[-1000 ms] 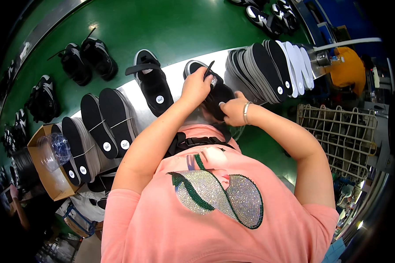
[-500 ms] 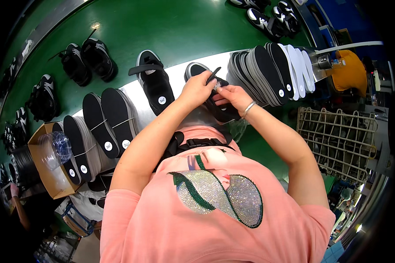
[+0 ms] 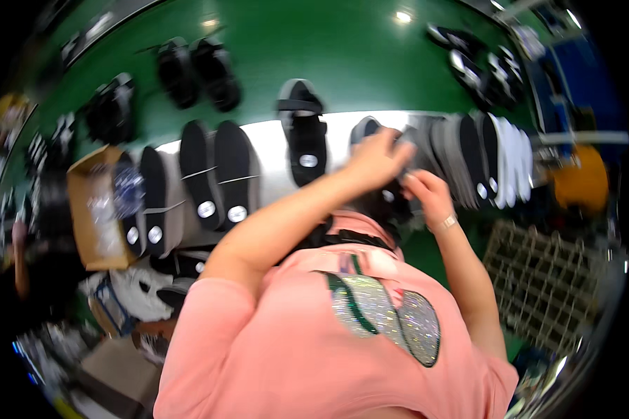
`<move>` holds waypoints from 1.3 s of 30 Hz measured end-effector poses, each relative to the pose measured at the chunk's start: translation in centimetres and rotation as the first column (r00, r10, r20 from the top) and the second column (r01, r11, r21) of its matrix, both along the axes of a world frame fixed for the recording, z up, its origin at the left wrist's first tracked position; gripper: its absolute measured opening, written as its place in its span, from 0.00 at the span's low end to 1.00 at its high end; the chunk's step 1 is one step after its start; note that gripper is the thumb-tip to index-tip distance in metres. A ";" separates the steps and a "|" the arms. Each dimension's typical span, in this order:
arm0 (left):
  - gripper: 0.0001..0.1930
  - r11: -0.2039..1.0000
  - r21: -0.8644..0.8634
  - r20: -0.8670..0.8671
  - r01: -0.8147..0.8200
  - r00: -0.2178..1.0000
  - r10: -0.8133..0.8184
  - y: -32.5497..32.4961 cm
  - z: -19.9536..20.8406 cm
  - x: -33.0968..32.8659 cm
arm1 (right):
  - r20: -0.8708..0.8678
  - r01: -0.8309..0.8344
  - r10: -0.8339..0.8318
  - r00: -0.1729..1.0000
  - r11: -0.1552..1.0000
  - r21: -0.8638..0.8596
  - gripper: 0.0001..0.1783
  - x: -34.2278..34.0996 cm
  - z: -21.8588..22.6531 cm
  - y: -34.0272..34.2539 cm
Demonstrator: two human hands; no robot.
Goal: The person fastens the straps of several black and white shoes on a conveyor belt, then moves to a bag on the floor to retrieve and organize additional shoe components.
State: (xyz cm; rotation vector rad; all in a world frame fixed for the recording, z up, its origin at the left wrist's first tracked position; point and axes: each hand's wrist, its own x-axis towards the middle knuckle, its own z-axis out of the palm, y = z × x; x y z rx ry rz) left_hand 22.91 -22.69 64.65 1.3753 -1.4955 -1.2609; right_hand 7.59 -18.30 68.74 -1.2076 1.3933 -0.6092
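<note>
A black and grey shoe [image 3: 365,128] lies below my hands, its toe pointing away and its middle covered by my fingers. My left hand [image 3: 379,162] is over its upper, fingers closed at the dark strap, though motion blurs the grip. Close to its right, my right hand [image 3: 432,197] has its fingertips pinched together beside the shoe; what they hold is too smeared to name. Left of these, a second black shoe [image 3: 305,133] with a crosswise strap and a round white label inside stands on the pale metal strip [image 3: 267,157].
Black insoles [image 3: 236,160] in banded stacks stand at left, near a cardboard box [image 3: 87,223] holding clear plastic pieces. Grey, black and white insoles [image 3: 461,153] are lined up at right. More shoes [image 3: 210,73] sit across the green table [image 3: 370,42]. A wire rack [image 3: 538,283] is at lower right.
The whole view has swung, so the scene sits further right and lower, and is blurred. Both hands stay at the same shoe. The clear piece seen between my fingers before cannot be made out now.
</note>
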 end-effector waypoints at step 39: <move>0.44 0.974 0.200 0.593 0.108 0.777 -0.208 2.2 1.5 6.1 | -0.780 -0.740 0.536 0.325 0.657 0.143 0.17 8.2 -2.4 0.8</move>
